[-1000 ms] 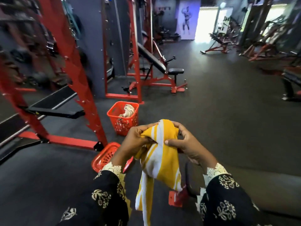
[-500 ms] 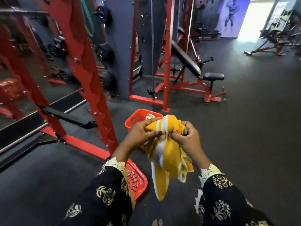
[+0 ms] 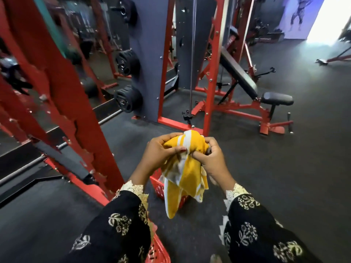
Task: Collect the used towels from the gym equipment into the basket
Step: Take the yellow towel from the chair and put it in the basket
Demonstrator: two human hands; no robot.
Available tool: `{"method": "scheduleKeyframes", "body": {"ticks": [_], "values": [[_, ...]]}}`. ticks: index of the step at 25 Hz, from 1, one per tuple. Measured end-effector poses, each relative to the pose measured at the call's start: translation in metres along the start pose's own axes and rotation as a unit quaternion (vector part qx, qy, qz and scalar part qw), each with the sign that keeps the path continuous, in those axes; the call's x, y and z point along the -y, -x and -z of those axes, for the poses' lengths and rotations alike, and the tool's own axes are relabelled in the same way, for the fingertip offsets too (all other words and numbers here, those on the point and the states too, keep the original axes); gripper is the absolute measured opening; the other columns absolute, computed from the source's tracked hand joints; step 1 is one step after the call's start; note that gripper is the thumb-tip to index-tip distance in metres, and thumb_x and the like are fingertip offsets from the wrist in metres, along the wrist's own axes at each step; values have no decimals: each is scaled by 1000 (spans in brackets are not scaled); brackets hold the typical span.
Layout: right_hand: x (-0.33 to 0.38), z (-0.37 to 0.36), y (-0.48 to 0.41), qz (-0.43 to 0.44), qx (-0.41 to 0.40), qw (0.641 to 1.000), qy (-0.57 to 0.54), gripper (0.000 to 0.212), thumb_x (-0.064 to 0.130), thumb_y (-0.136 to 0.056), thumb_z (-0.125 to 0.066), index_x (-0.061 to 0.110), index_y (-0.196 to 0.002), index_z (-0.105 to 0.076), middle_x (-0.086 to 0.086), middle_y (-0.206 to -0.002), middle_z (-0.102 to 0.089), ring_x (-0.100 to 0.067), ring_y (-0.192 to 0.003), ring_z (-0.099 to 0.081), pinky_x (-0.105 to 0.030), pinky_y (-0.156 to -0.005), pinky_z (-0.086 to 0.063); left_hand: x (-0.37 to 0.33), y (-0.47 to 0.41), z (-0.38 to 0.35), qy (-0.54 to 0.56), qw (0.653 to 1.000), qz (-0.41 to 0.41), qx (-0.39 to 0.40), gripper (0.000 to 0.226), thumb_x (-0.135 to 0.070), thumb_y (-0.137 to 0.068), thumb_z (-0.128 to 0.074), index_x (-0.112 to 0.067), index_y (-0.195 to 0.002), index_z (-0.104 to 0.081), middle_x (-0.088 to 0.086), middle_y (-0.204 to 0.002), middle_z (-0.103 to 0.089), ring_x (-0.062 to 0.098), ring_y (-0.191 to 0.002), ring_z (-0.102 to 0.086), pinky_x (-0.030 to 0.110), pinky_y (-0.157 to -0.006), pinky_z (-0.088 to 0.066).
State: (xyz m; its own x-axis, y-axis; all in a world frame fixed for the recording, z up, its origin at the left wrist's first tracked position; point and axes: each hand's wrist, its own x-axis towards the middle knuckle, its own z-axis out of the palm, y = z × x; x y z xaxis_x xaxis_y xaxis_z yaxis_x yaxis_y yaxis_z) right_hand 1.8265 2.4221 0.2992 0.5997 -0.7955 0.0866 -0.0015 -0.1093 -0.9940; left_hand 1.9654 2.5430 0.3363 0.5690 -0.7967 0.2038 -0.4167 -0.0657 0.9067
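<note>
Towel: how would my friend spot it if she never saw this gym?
Right of the big red rack, the left hand and right hand grip the towel, bunched, above a red basket. It's the only yellow thing with white stripes.

Both sleeves are black, scattered with cream flower embroidery. Cream lace cuffs trim them. The left hand has a dark red thumbnail.
</note>
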Motion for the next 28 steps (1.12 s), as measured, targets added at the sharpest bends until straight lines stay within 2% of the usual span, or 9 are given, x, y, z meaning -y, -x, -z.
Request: {"method": "scheduleKeyframes", "body": {"ticks": [6,8,12,16,18,22,24,26,28], "values": [[-54,-26,-166,-2,98,995,17,52,27,-52,-74,38,-101,-57,-4,-103,-69,-18,-88,-66,-45,-81,-56,73,-120,-14,14,992,73,-98,47,-27,-67,-85,-30,-112,-71,-4,-107,-74,19,-107,-67,41,-97,-52],[-76,-30,-213,-27,137,990,35,53,31,-49,-74,39,-99,-57,1,-100,-69,-12,-83,-65,-37,-75,-55,100,-153,-22,19,986,113,-124,45,-21,-68,-84,-26,-111,-72,-1,-108,-74,18,-106,-67,43,-98,-51],[-121,-52,-291,-51,223,972,62,54,22,-52,-76,36,-100,-56,6,-118,-61,-8,-93,-63,-23,-80,-51,157,-208,-32,17,967,187,-170,44,-18,-70,-83,-21,-113,-71,1,-112,-72,19,-109,-66,45,-100,-49],[-173,-76,-346,-80,272,950,135,48,27,-54,-76,41,-94,-54,11,-94,-66,1,-79,-62,-21,-72,-47,225,-244,-39,18,953,241,-183,45,-25,-66,-82,-26,-110,-71,2,-113,-72,23,-109,-66,46,-100,-49],[-202,-89,-371,-91,285,935,192,49,27,-55,-78,39,-95,-53,13,-89,-65,-6,-80,-61,-24,-71,-45,264,-261,-44,29,948,260,-184,46,-19,-65,-83,-27,-109,-71,2,-112,-72,20,-106,-67,44,-99,-50],[-258,-114,-406,-67,355,880,310,68,16,-58,-82,19,-119,-53,-9,-119,-60,-30,-113,-55,-41,-95,-44,336,-280,-57,23,938,313,-145,50,0,-68,-80,-13,-115,-69,12,-111,-72,-2,-83,-65,23,-81,-54],[-294,-120,-417,-87,408,833,364,78,20,-60,-80,21,-130,-47,-14,-134,-47,-34,-129,-43,-41,-105,-38,372,-282,-74,36,916,383,-118,43,0,-75,-75,-15,-115,-69,24,-104,-72,16,-79,-70,31,-76,-56],[-335,-123,-427,-111,439,780,431,85,31,-65,-79,28,-138,-36,-17,-145,-29,-38,-135,-35,-43,-109,-36,407,-282,-93,15,901,428,-77,36,-8,-81,-73,-12,-116,-69,25,-110,-69,32,-99,-69,26,-88,-51],[-385,-125,-434,-123,463,714,510,103,34,-68,-79,33,-149,-16,-19,-157,-4,-45,-143,-18,-53,-115,-26,449,-282,-116,-62,897,437,-12,51,-20,-82,-74,-13,-130,-59,18,-137,-55,28,-129,-51,9,-99,-34]]}}
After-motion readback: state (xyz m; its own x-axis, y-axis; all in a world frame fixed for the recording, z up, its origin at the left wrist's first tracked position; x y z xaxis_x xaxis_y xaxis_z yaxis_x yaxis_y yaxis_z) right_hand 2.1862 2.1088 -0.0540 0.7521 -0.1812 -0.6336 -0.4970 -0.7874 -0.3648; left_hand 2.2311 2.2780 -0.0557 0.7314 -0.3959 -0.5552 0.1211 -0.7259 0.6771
